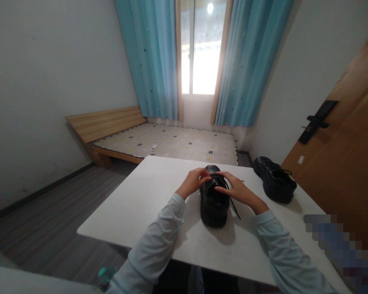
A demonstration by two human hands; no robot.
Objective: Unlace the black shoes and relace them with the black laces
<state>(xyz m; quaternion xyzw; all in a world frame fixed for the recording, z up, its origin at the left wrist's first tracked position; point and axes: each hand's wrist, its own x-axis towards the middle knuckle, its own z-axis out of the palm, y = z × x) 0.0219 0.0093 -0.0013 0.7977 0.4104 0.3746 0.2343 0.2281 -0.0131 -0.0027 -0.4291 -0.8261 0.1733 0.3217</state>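
Observation:
A black lace-up shoe [214,208] stands upright on the white table [125,204], its toe pointing away and its heel toward me. My left hand [194,181] is at the left side of the laces, fingers bent together at the lacing; what they pinch is too small to make out. On the right side, my right hand [234,188] touches the laces and tongue area, thumb and fingers apart. A loose black lace [235,208] hangs down onto the table to the right of the shoe.
A second black shoe [277,183] stands at the table's right edge, near a wooden door [340,163]. Beyond the table is a bed [178,141] with a white remote [153,148] on it. A pixelated area [337,245] covers the lower right.

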